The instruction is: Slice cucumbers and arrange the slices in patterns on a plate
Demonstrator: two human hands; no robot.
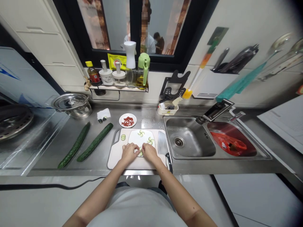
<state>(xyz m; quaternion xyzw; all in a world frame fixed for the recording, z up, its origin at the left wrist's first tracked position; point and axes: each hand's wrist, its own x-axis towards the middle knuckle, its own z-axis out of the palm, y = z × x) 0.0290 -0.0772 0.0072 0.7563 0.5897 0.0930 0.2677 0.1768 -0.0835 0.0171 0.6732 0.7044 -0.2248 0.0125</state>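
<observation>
On a white square plate (135,135), thin cucumber slices (150,140) lie in small pinwheel clusters. My left hand (130,152) is at the plate's near left, fingertips pinched at the slices of the nearest cluster. Close beside it, my right hand (149,152) has its fingers bent and closed over the same cluster; what lies between them is hidden. Under the plate is a pale cutting board (115,159) with a grey edge. A few loose cucumber rounds (123,137) sit at its upper left. The kitchen knife (162,143) rests along its right side, black handle toward me.
Two whole cucumbers (96,142) lie left of the board. Behind it stands a small plate (121,124) of red pieces. A lidded steel pot (79,110) is at the back left. To the right are the double sink (194,151) and a red plastic bag (230,145).
</observation>
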